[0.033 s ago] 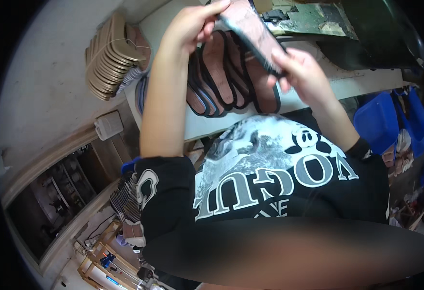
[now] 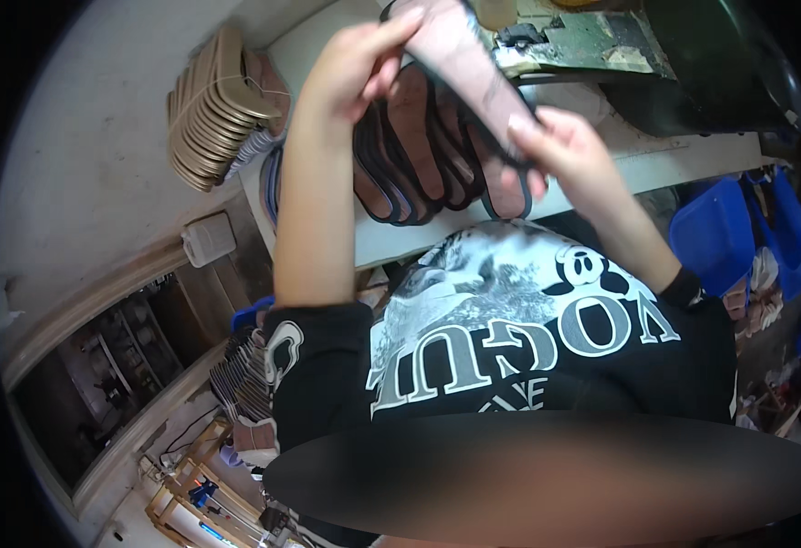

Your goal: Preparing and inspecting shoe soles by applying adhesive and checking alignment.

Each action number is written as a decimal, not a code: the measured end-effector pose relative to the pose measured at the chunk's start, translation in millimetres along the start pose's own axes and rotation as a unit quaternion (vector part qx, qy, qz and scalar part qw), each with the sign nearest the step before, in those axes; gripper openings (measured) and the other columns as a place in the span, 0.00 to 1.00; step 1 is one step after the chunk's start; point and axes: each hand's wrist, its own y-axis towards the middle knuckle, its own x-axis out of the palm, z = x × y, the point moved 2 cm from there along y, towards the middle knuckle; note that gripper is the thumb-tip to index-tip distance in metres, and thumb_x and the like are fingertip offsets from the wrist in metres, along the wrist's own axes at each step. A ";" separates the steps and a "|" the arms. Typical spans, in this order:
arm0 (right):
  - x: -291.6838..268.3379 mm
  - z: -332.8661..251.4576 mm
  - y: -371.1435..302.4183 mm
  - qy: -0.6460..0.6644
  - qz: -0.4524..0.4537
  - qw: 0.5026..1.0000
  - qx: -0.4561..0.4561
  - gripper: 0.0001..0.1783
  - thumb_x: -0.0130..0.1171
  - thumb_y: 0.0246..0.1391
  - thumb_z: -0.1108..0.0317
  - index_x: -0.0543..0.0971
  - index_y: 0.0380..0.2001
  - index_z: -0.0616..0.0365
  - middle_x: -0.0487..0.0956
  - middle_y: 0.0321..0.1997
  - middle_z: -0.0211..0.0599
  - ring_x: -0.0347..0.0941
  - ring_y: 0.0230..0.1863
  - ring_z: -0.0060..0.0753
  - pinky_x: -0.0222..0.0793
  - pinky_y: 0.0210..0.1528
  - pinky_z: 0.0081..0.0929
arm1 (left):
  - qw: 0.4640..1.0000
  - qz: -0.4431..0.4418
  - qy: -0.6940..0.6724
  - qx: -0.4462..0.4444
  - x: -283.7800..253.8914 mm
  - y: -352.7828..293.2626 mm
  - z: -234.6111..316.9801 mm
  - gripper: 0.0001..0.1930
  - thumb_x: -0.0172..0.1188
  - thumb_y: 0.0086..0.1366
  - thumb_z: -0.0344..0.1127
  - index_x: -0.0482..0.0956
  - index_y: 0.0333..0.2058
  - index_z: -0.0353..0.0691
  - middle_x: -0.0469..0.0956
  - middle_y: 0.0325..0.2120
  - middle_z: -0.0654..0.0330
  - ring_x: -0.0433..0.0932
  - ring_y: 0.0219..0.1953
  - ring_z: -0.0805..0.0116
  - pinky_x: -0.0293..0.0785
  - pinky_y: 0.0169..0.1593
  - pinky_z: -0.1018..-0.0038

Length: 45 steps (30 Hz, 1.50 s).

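Above the pale worktable point(image 2: 601, 192), I hold a shoe sole point(image 2: 469, 73) with a pinkish face and a black rim. It slants from upper left to lower right, its far end cut off at the picture's top edge. My left hand point(image 2: 357, 71) pinches the far end, thumb on the pink face. Around the near end close the fingers of my right hand point(image 2: 560, 146), its thumb also on the face. Just beneath lie several similar soles point(image 2: 414, 137), overlapping side by side on the table.
A tied bundle of beige soles point(image 2: 218, 114) is at the left by the wall. Dark green machinery point(image 2: 711, 73) stands beyond the table at the right. Blue plastic chairs point(image 2: 711, 228) are at the right, and a white jug point(image 2: 209, 239) is at the left.
The held sole has tipped so that more of its pink face shows. My right hand has shifted slightly down and to the right; both hands keep their grip.
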 end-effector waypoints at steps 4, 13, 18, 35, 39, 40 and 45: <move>33.3 12.3 -17.5 -0.041 -0.018 0.998 0.053 0.16 0.54 0.62 0.57 0.75 0.33 0.60 0.75 0.20 0.27 0.70 0.19 0.12 0.62 0.18 0.12 | 0.975 0.145 -0.167 -0.024 -39.2 -73.7 -45.3 0.23 0.50 0.69 0.52 0.75 0.37 0.31 0.78 0.22 0.58 0.77 0.23 0.69 0.72 0.28 0.77; 24.9 56.0 7.2 -0.673 -0.147 0.724 0.037 0.30 0.58 0.52 0.43 0.79 0.19 0.64 0.76 0.18 0.49 0.75 0.24 0.50 0.70 0.31 0.39 | 0.888 0.393 0.231 -0.062 -35.4 -105.9 -147.1 0.45 0.71 0.48 0.40 0.56 0.60 0.26 0.69 0.50 0.43 0.68 0.55 0.48 0.70 0.53 0.62; 31.5 43.9 6.4 -0.515 -0.151 0.842 -0.057 0.22 0.60 0.53 0.51 0.79 0.28 0.64 0.78 0.23 0.47 0.76 0.26 0.49 0.70 0.31 0.37 | 0.874 0.413 0.255 -0.025 -22.5 -114.2 -135.1 0.49 0.72 0.46 0.36 0.51 0.62 0.30 0.61 0.53 0.44 0.66 0.54 0.50 0.67 0.55 0.64; 58.2 0.4 21.3 -0.145 -0.155 0.968 -0.137 0.17 0.58 0.58 0.62 0.76 0.45 0.63 0.79 0.39 0.32 0.70 0.42 0.18 0.68 0.46 0.22 | 0.889 0.184 -0.381 0.174 47.9 -106.1 -48.0 0.27 0.62 0.62 0.35 0.62 0.56 0.29 0.73 0.47 0.51 0.75 0.47 0.65 0.72 0.52 0.70; 28.3 8.8 25.7 0.151 -0.287 0.946 -0.027 0.27 0.50 0.63 0.51 0.74 0.50 0.66 0.78 0.48 0.39 0.74 0.49 0.26 0.69 0.54 0.27 | 0.904 0.153 -0.384 0.108 59.6 -94.6 -34.3 0.20 0.59 0.65 0.38 0.69 0.49 0.31 0.78 0.39 0.56 0.79 0.37 0.71 0.78 0.42 0.77; 30.3 8.1 26.3 0.196 -0.241 0.950 -0.013 0.24 0.54 0.61 0.52 0.75 0.45 0.66 0.79 0.39 0.35 0.76 0.40 0.21 0.71 0.43 0.15 | 0.893 0.124 -0.426 0.084 60.7 -91.1 -34.4 0.20 0.58 0.65 0.38 0.69 0.49 0.31 0.78 0.39 0.56 0.79 0.38 0.71 0.77 0.43 0.77; 24.1 10.9 35.4 0.042 -0.181 0.977 -0.102 0.14 0.64 0.52 0.70 0.77 0.40 0.67 0.81 0.33 0.40 0.80 0.29 0.30 0.79 0.31 0.23 | 0.919 0.049 -0.388 0.043 84.7 -82.5 -34.3 0.20 0.58 0.62 0.33 0.69 0.51 0.30 0.78 0.40 0.55 0.80 0.37 0.72 0.76 0.43 0.77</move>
